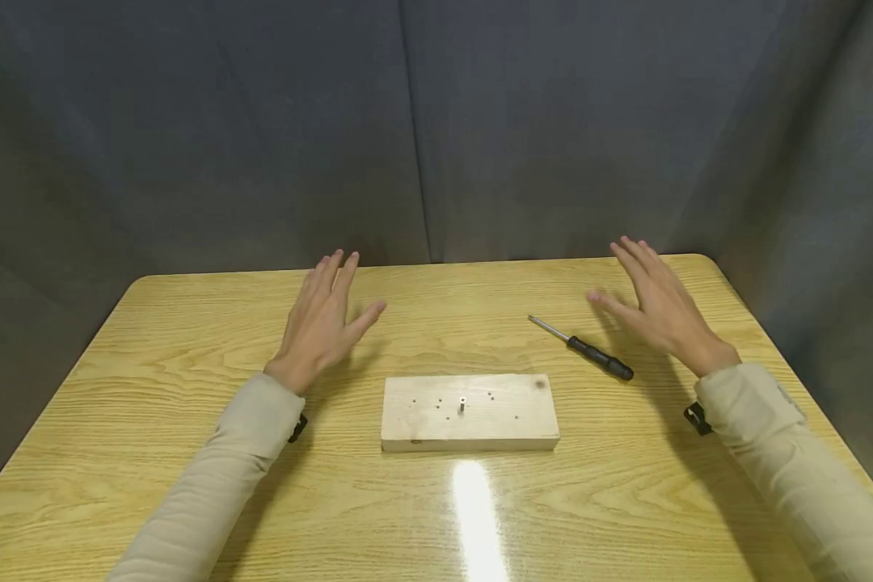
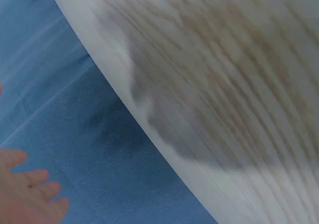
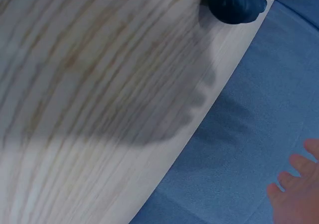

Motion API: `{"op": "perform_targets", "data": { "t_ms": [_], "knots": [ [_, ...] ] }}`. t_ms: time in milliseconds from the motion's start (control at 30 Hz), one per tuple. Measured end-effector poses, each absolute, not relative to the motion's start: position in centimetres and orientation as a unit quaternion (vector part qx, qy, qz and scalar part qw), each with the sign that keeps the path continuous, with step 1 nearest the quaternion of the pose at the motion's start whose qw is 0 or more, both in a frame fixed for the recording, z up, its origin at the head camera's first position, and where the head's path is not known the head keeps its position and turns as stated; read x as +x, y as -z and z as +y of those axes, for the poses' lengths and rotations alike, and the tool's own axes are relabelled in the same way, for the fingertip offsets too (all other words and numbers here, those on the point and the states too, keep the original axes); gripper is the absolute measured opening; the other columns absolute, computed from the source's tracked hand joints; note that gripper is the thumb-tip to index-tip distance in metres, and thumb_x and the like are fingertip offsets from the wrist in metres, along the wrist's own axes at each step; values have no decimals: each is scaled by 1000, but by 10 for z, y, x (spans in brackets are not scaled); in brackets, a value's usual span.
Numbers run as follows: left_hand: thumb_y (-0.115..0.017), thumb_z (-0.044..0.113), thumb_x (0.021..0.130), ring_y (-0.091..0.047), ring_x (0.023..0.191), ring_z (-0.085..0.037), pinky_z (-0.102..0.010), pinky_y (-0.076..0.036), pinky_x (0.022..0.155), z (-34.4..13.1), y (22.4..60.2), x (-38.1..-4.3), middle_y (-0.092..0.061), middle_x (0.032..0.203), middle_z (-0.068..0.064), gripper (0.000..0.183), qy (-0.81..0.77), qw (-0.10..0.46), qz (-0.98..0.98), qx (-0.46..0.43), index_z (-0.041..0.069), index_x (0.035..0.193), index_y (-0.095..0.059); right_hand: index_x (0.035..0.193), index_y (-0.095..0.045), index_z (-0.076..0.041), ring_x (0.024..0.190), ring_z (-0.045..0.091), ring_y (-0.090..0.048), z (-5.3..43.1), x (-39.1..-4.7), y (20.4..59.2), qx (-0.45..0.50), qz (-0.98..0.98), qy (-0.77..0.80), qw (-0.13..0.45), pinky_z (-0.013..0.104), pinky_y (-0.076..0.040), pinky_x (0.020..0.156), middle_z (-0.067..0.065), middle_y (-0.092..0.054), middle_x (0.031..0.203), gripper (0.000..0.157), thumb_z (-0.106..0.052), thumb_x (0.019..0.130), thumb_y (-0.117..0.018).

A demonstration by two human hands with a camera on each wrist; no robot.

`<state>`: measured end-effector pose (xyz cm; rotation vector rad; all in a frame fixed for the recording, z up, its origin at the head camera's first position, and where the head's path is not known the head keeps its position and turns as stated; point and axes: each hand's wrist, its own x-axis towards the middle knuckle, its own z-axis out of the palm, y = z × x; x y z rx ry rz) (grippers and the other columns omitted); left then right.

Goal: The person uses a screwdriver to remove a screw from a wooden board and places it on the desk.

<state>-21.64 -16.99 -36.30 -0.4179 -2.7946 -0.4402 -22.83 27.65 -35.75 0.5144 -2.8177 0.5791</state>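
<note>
My left hand (image 1: pixel 320 323) hovers above the table's left half with straight, spread fingers and holds nothing. On the other side, my right hand (image 1: pixel 662 307) is raised too, fingers extended, thumb apart, nothing in it. Nearest to the right hand lies a screwdriver (image 1: pixel 595 356) with a black handle, its metal shaft pointing to the far left. Between the two forearms a pale wooden block (image 1: pixel 480 428) rests flat on the table, with several small holes in its top. From its middle a screw (image 1: pixel 461 405) stands up. In the right wrist view the screwdriver's handle end (image 3: pixel 234 4) shows at the top.
The wood-grain table (image 1: pixel 153 388) has rounded far corners. Dark curtains (image 1: pixel 298 145) hang behind it and at both sides. A bright light reflection lies on the tabletop in front of the block.
</note>
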Motion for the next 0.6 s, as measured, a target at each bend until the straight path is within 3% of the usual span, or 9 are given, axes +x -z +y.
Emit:
{"op": "perform_targets", "data": {
  "t_ms": [600],
  "knots": [
    [-41, 62, 88, -18, 140, -30, -43, -15, 116, -163, 364, -198, -21, 151, -13, 78, 173, 144, -960, -168, 15, 147, -19, 148, -16, -19, 139, 35, -17, 275, -218, 366, 185, -957, -211, 73, 60, -21, 106, 10, -16, 153, 80, -50, 86, -55]
  ]
}}
